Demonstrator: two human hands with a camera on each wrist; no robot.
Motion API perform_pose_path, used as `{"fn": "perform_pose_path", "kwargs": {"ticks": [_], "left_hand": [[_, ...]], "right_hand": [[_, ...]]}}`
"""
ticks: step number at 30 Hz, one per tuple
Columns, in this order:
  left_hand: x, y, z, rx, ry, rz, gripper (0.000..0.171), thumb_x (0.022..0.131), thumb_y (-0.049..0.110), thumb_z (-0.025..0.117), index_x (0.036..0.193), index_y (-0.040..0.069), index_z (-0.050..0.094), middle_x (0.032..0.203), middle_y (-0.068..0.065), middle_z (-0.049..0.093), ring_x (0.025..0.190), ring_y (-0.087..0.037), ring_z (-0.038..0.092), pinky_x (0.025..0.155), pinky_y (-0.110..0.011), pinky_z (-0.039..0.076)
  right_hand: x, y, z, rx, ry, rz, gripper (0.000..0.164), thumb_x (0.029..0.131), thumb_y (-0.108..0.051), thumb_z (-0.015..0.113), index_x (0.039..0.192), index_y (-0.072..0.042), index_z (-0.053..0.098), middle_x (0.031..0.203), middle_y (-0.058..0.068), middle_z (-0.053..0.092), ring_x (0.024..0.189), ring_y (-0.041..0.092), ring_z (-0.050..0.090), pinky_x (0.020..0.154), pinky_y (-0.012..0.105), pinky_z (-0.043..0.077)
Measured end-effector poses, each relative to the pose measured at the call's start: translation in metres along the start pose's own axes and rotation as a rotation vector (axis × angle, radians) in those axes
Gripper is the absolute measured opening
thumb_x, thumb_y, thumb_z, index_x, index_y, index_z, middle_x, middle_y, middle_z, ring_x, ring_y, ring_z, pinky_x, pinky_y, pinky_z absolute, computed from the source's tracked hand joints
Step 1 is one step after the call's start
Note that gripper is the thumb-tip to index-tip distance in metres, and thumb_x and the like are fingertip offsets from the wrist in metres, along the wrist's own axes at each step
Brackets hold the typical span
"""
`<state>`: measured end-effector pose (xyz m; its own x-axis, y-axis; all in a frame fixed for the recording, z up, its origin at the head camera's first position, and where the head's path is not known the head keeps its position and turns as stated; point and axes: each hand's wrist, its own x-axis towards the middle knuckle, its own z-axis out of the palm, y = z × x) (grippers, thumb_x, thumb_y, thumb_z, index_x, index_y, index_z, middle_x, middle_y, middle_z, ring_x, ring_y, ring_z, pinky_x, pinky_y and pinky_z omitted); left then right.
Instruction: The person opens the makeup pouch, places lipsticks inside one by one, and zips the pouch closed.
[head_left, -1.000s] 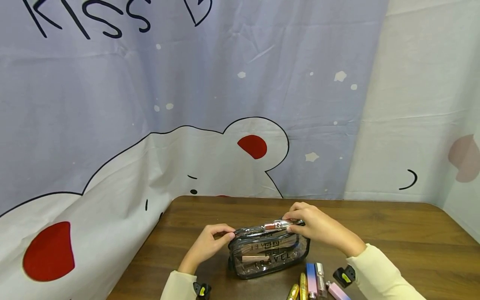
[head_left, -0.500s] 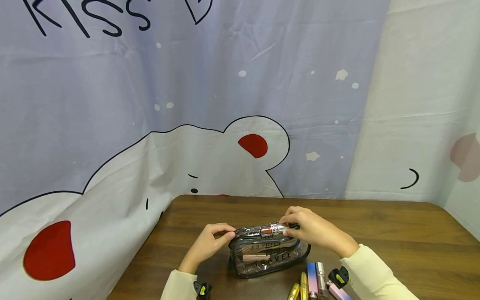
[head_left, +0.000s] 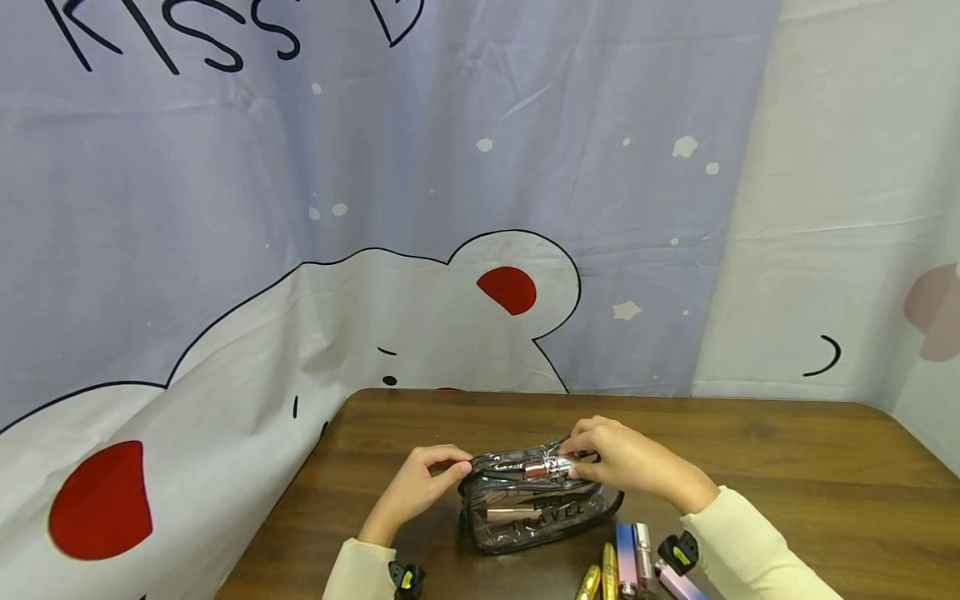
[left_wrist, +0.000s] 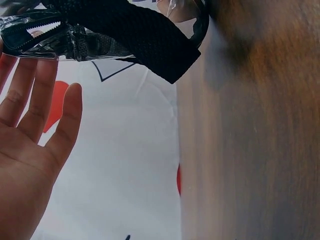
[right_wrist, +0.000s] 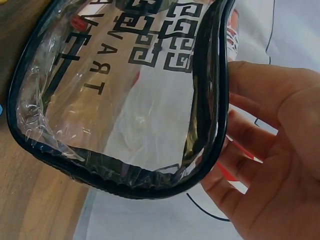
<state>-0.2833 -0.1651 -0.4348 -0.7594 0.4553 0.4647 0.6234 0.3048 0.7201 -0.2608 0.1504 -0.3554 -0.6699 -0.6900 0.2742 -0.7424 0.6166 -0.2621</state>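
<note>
A clear travel pouch with black piping and lettering stands on the table. In the head view, my left hand pinches its top left corner. The left wrist view shows that hand's fingers below the zipper and a black strap. My right hand holds a lip gloss tube with a silver end and reddish body, lying lengthwise at the pouch's top opening. A slim pinkish tube shows through the front wall. In the right wrist view, the right hand is beside the pouch's edge.
Several cosmetic tubes lie at the table's front: gold ones, a blue-pink one, a silver-capped one and a pink one near the right wrist. A printed cloth hangs behind the wooden table.
My right hand has moved slightly left and down with the lip gloss tube, which now sits lower at the pouch's opening. The left hand keeps its place on the corner.
</note>
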Motion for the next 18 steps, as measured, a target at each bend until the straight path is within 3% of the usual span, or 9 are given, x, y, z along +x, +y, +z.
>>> {"fn": "perform_pose_path", "kwargs": {"ticks": [12,18], "left_hand": [[-0.0003,-0.0016,-0.0004,-0.008,0.005,-0.01,0.014,0.093,0.014,0.063,0.099,0.006,0.072,0.094,-0.01,0.072,0.082,0.0,0.06,0.072,-0.025,0.052],[0.0005,0.0004,0.0008,0.01,0.006,-0.022,0.012,0.092,0.007,0.062,0.098,0.002,0.072,0.093,-0.013,0.072,0.081,0.003,0.058,0.071,-0.026,0.051]], "right_hand": [[-0.0014,-0.0049,-0.0022,-0.028,-0.045,0.065,0.02,0.084,-0.02,0.073,0.102,-0.012,0.074,0.098,-0.004,0.065,0.092,0.017,0.056,0.077,0.033,0.049],[-0.001,-0.004,-0.0024,0.019,-0.055,0.1,0.024,0.083,-0.019,0.074,0.105,-0.01,0.074,0.102,0.0,0.067,0.094,0.021,0.057,0.077,0.035,0.049]]}}
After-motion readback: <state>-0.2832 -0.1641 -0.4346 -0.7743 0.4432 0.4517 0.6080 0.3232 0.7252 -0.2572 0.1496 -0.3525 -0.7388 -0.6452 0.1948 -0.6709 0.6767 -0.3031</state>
